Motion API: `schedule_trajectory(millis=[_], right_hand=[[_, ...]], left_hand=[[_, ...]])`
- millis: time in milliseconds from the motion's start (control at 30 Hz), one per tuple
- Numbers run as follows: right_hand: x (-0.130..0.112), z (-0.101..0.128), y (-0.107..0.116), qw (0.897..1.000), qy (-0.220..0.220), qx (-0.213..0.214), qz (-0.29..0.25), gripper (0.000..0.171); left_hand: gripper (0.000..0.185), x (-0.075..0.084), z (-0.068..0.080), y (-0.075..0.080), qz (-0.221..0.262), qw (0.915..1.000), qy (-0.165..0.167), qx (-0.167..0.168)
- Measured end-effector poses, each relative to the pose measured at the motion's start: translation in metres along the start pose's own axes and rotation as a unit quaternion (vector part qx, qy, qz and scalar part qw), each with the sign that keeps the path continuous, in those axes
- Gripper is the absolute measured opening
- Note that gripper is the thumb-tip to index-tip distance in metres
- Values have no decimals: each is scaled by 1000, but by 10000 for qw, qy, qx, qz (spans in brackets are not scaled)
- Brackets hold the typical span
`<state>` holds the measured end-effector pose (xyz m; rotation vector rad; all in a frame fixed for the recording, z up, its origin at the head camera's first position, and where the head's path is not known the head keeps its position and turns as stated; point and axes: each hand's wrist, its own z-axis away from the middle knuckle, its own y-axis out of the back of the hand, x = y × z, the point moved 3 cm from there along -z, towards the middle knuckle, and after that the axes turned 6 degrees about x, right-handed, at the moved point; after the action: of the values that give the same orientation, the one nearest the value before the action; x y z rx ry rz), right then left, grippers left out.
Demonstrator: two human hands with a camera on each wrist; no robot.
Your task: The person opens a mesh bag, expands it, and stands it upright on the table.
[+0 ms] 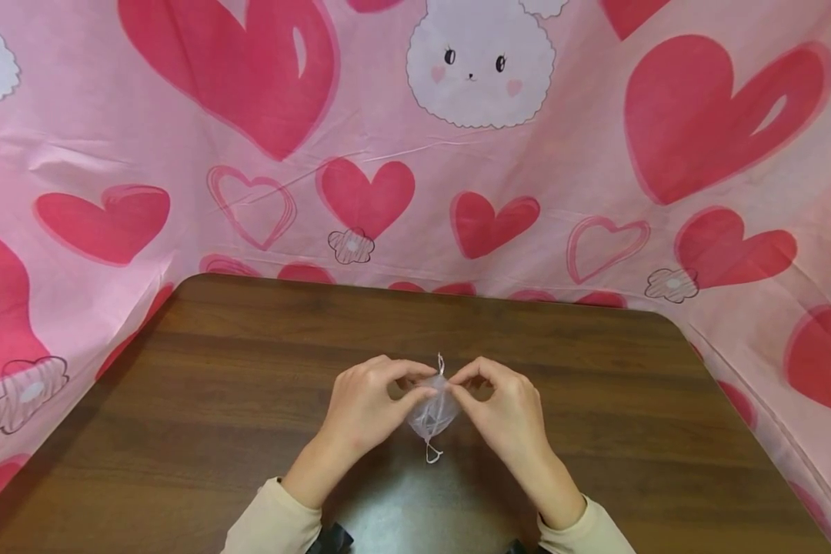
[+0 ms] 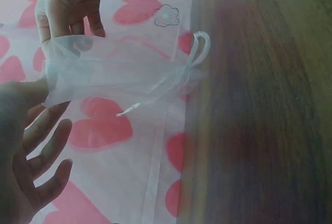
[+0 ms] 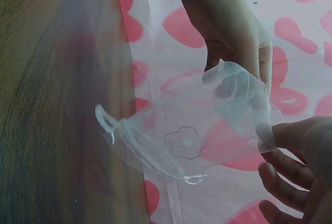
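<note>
Pouch (image 1: 432,412): sheer white, white drawstring. Desk (image 1: 249,400): dark brown woodgrain. Backdrop (image 1: 561,154): pink, red hearts; white bunny face (image 1: 480,61) at 12 o'clock. Sleeves (image 1: 277,523): cream.

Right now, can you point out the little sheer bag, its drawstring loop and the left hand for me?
sheer bag (image 3: 171,146), right wrist view, middle of the see-through fabric.
drawstring loop (image 2: 202,45), left wrist view, on the white cord's curve.
left hand (image 1: 363,404), head view, back of the hand pinching the bag's edge.
</note>
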<state>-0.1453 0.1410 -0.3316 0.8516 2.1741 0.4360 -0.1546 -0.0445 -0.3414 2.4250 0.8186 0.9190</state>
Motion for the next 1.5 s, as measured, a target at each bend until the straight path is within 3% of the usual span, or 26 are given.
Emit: schedule_trajectory(millis=[200, 333, 467, 733, 1033, 1167, 1267, 1500], right_hand=[[-1, 1, -2, 9990, -144, -338, -246, 19], [0, 2, -4, 9980, -234, -577, -134, 16], [0, 2, -4, 9985, -192, -512, -28, 15], [2, -1, -1, 9996, -126, -192, -138, 17], [7, -2, 4, 9997, -144, 117, 160, 21], [6, -1, 3, 9998, -19, 73, 159, 22], [3, 1, 1, 9999, 114, -14, 71, 21], [-1, 1, -2, 9996, 178, -100, -188, 19]], left_hand=[[13, -2, 0, 3, -117, 9990, 38, 429], [13, -4, -1, 5, -259, 9969, 126, 728], [17, -6, -2, 7, -381, 9959, 162, 800], [21, -6, -2, 6, -384, 9971, 148, 645], [23, -1, -1, 3, -16, 10000, -47, -40], [28, 1, -1, 2, 7, 9997, -183, -156], [27, 3, -1, 2, -28, 9995, -323, -26], [12, 1, -2, 5, -247, 9958, -514, 709]])
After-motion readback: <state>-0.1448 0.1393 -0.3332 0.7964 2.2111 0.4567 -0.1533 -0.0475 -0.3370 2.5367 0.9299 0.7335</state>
